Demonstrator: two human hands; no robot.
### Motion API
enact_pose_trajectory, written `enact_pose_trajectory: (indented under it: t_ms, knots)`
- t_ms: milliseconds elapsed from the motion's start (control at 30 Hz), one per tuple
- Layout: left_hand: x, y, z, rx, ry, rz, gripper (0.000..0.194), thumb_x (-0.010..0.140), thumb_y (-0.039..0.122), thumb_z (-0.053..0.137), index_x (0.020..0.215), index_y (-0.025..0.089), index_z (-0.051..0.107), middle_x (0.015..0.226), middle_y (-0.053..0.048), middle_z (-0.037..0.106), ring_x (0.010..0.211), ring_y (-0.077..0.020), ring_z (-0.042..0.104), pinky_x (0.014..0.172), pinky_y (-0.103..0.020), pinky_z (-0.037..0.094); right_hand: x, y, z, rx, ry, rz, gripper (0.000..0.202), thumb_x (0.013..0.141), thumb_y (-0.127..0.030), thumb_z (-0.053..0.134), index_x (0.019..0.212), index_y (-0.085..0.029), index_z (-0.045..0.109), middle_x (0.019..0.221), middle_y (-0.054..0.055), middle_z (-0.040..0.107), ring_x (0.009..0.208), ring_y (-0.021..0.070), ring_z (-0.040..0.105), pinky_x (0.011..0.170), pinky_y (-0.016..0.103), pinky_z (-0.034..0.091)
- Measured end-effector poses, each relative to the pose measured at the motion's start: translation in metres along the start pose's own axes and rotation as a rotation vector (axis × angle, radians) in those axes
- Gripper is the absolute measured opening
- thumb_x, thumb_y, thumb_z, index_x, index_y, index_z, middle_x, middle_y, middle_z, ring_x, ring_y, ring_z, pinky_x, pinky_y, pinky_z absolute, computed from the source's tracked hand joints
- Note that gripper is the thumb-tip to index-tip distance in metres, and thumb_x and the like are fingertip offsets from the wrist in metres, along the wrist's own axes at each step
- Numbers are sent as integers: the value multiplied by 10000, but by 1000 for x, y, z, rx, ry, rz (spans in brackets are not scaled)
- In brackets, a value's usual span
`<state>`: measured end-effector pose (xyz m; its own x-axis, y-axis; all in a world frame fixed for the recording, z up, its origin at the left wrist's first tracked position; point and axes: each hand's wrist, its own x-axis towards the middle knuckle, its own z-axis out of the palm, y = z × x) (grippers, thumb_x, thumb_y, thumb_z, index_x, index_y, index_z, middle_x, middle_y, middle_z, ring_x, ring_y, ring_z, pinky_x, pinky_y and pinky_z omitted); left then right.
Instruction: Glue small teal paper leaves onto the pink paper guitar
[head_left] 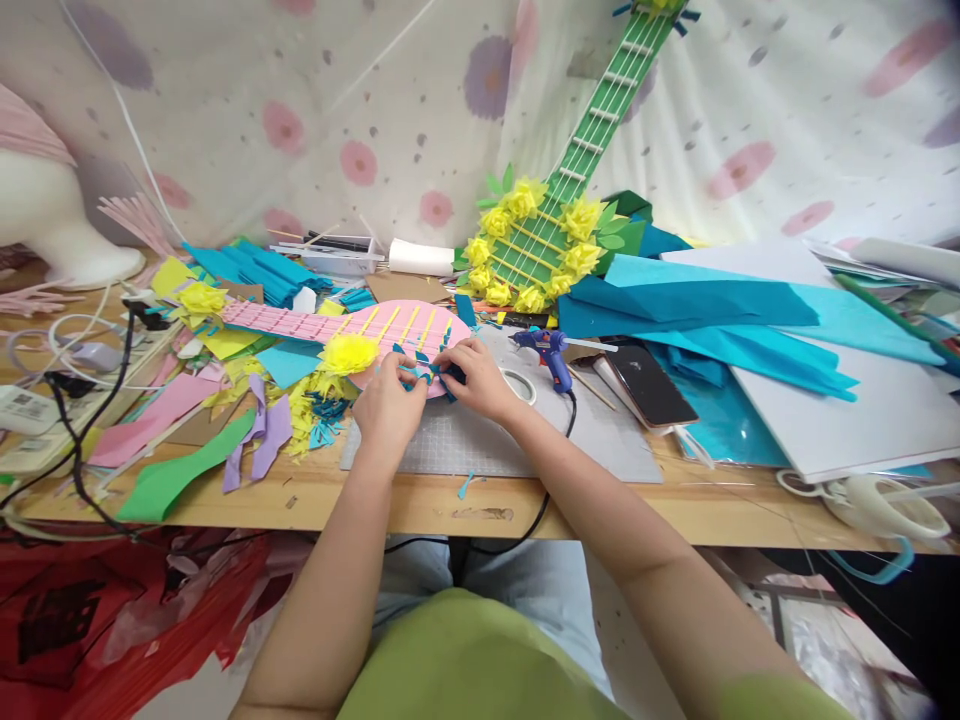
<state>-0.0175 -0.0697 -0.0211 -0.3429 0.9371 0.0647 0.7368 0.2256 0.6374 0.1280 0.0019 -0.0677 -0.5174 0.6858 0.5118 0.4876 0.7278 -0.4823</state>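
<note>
We judge assembly of the pink paper guitar (433, 312) to be well advanced: its neck carries cross-strips, yellow bars (386, 325) span the body, and yellow paper flowers are mounted at the headstock (202, 298) and beside the body (349, 354). Blue paper pieces (421, 377) at the near side appear unfinished; further remaining work we cannot determine. The guitar lies flat, its body partly over the gray cutting mat (600, 440). Our left hand (390, 405) and right hand (476, 378) each pinch blue paper, fingertips closed, nearly meeting.
</note>
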Motion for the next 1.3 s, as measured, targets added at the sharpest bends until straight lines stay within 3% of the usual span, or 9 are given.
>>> enact_pose_trajectory:
  t_ms: [167, 333, 600, 733, 967, 1300]
  knots:
    - [-3, 11, 1, 83, -33, -12, 171, 804, 289, 589, 975, 282, 578, 932, 28, 738, 923, -228, 664, 700, -329, 428, -2, 0, 1, 36, 16, 25, 219, 787, -128, 520, 956, -211, 632, 908, 60, 665, 981, 234, 490, 906, 395, 413]
    - [2, 7, 8, 128, -31, 7, 214, 803, 270, 580, 1017, 269, 584, 923, 8, 741, 992, -256, 646, 744, -356, 446, -4, 2, 3, 61, 32, 32, 205, 784, -130, 526, 944, -206, 629, 911, 57, 673, 967, 229, 497, 912, 395, 411]
    - [10, 2, 15, 182, 29, 155, 184, 756, 222, 600, 940, 227, 597, 848, -41, 743, 1179, -303, 544, 992, -491, 336, -6, 2, 3, 68, 34, 43, 192, 791, -135, 528, 936, -210, 629, 914, 61, 670, 981, 233, 492, 913, 400, 411]
    - [11, 4, 15, 205, 29, 132, 237, 756, 228, 585, 993, 223, 579, 859, -57, 736, 1181, -309, 543, 1002, -494, 308, -5, 1, 4, 64, 24, 50, 219, 780, -112, 523, 945, -212, 626, 928, 60, 670, 996, 235, 489, 924, 405, 409]
    - [12, 8, 19, 322, 27, 83, 404, 742, 267, 589, 1120, 130, 542, 1082, -155, 689, 1188, -312, 540, 1003, -456, 313, -4, 1, 4, 79, 27, 48, 231, 768, -104, 522, 941, -212, 632, 912, 56, 671, 989, 239, 489, 925, 405, 413]
    - [15, 9, 20, 374, 0, 83, 355, 731, 253, 584, 1070, 151, 566, 1046, -152, 700, 1143, -338, 578, 969, -471, 351, -3, -2, 2, 72, 22, 33, 242, 778, -105, 520, 965, -199, 643, 927, 68, 669, 1007, 241, 480, 929, 407, 408]
